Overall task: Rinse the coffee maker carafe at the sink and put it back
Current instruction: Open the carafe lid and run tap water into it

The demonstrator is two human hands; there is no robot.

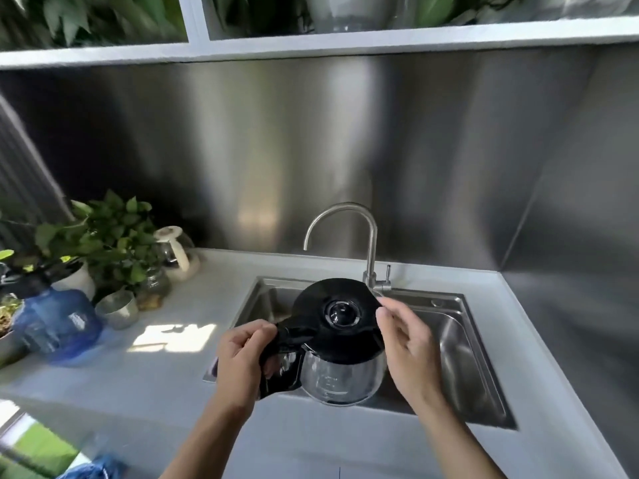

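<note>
A brushed stainless steel backsplash (311, 150) is filling the wall behind a pale countertop (179, 371), where a stainless steel sink (463, 357) is sitting under a gooseneck faucet (370, 236). A person is holding a glass coffee carafe (340, 373) over the front of the sink basin, roughly upright and tipped slightly toward the camera, its black lid (337, 318) raised and angled back toward the faucet base. The left hand (242, 361) is gripping the carafe's black handle (280, 368), fingers curled tight around it. The right hand (406, 347) is reaching in from the other side, its fingertips (382, 302) touching the lid's far edge while the rest of the fingers are staying loosely spread. At the left of the counter, a blue plastic spray bottle (57, 326) is standing near leafy potted plants (110, 236), with a small metal cup (117, 307) just beside it and a second glass pot with a white handle (174, 252) standing by the wall.
</note>
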